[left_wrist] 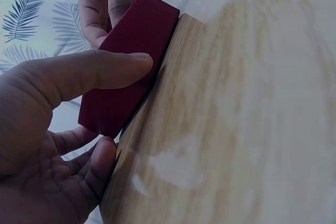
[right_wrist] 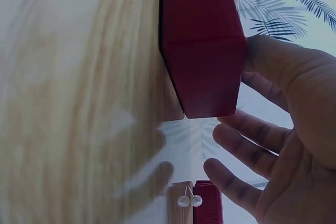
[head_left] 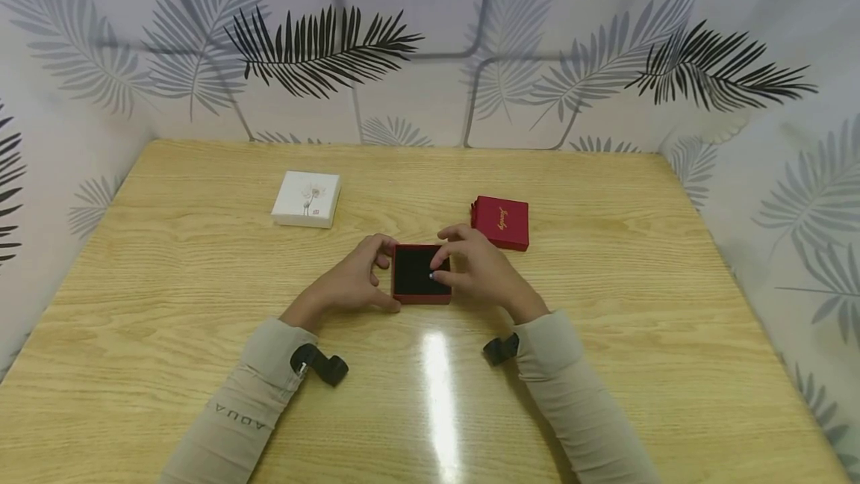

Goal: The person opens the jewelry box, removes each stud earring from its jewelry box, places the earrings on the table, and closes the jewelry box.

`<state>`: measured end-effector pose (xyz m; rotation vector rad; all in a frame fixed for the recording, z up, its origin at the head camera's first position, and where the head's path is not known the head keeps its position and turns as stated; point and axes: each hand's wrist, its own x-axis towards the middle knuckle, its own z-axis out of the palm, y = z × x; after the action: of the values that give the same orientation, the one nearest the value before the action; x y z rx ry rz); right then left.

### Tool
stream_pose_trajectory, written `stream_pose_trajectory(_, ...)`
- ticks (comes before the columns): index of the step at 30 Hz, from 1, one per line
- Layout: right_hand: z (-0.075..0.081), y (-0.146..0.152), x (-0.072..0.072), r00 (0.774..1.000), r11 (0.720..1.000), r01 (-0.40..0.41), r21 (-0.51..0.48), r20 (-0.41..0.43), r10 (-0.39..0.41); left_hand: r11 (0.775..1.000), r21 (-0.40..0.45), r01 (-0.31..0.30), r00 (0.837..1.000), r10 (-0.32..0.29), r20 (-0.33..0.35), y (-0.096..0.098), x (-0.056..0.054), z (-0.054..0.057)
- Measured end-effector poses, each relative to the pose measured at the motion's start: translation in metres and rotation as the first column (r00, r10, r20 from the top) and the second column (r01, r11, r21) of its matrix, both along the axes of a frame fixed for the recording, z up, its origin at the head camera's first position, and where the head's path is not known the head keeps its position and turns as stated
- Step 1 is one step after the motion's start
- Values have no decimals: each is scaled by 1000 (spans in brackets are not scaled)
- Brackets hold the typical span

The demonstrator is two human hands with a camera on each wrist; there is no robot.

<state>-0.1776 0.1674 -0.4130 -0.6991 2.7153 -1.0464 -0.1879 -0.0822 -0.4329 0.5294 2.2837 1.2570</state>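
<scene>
A red jewelry box base (head_left: 422,299) with a black insert (head_left: 413,271) stands on the table in the head view. My left hand (head_left: 352,275) grips its left end, thumb at the near side and fingers at the far side. In the left wrist view that thumb (left_wrist: 123,69) lies along the box's red wall (left_wrist: 139,30). Over the insert's right part, my right hand (head_left: 480,269) pinches a tiny white bead (head_left: 431,275) between thumb and index finger. The box wall (right_wrist: 205,77) hides this pinch in the right wrist view, where the other fingers (right_wrist: 247,145) are spread apart.
A red lid (head_left: 504,222) with gold lettering lies behind my right hand. Two pearl-like balls on thin stems (right_wrist: 190,201) show beside the lid (right_wrist: 209,205) in the right wrist view. A white box (head_left: 307,199) with a flower print stands at the back left.
</scene>
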Motion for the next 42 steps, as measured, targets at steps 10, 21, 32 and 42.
stream_pose_trajectory(10,-2,-2,1,1000,1000,-11,28,-29,12,1000,11,6,1000,-5,-5,-1,1,0)
stream_pose_trajectory(21,-3,-3,2,999,999,-20,36,-43,21,1000,8,7,1000,-7,-9,-1,1,0)
stream_pose_trajectory(32,-3,-3,2,998,998,-30,54,-54,32,1000,7,-1,1000,1,-5,0,1,0)
stream_pose_trajectory(42,-5,-4,1,998,995,-15,94,-56,20,1000,6,-2,1000,2,-1,0,1,0)
